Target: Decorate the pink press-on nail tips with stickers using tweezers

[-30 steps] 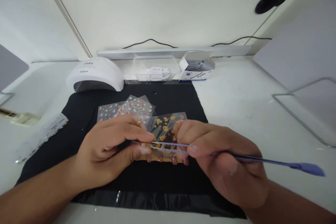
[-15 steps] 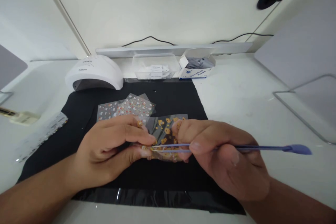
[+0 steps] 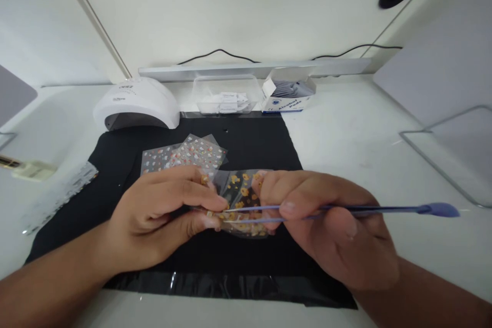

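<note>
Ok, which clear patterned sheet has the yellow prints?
The bent sheet between the left hand and right hand; the fanned sheets on the black mat carry white and red prints.

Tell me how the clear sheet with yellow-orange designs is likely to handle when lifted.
The clear sheet probably flexes easily, since its lower part bows. It looks thin, so likely light for its size. Its shiny surface could be somewhat slippery.
</note>
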